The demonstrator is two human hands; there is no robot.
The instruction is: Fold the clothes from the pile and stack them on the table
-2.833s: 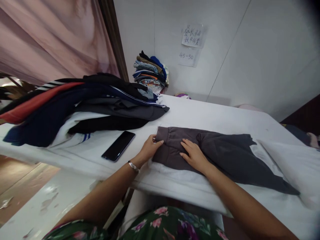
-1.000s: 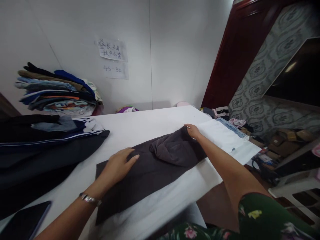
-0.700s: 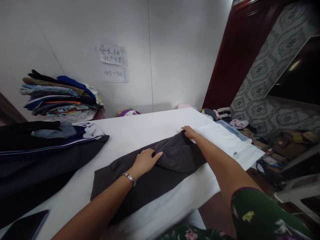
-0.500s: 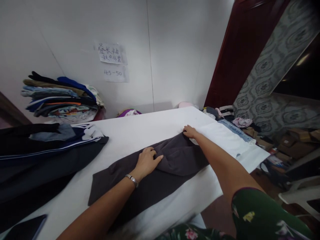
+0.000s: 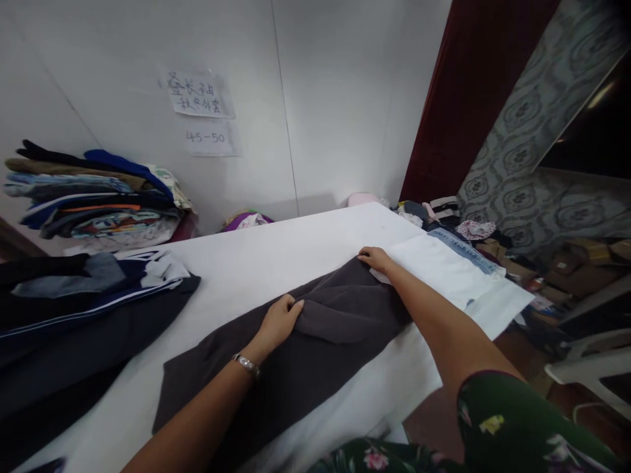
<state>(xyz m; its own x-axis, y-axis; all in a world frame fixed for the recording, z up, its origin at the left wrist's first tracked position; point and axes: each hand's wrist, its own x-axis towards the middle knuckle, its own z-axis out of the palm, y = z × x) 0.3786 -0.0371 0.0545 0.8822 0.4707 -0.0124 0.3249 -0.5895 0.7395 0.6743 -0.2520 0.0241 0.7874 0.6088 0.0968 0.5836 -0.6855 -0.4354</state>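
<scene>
A dark grey-brown garment (image 5: pixel 315 368) lies folded lengthwise on the white table, with loose creases toward its right end; its exact kind is unclear. My left hand (image 5: pixel 280 322), with a metal bracelet at the wrist, pinches a fold of the cloth near the middle. At the far right corner of the garment, my right hand (image 5: pixel 374 258) is closed on its edge, fingers pressed together. A small pale patch shows just under the right hand.
Dark clothes (image 5: pixel 89 335) are heaped on the table's left side. Behind them rises a stack of folded garments (image 5: pixel 103 197). Handwritten paper signs (image 5: pixel 200 98) hang on the wall. Folded jeans (image 5: pixel 463 249) lie at the right, near cardboard boxes (image 5: pixel 572 269) and a white plastic stool (image 5: pixel 591 381).
My left hand has gone from lying spread on the cloth to pinching a fold. My right hand stays at the far corner. The view has shifted slightly right.
</scene>
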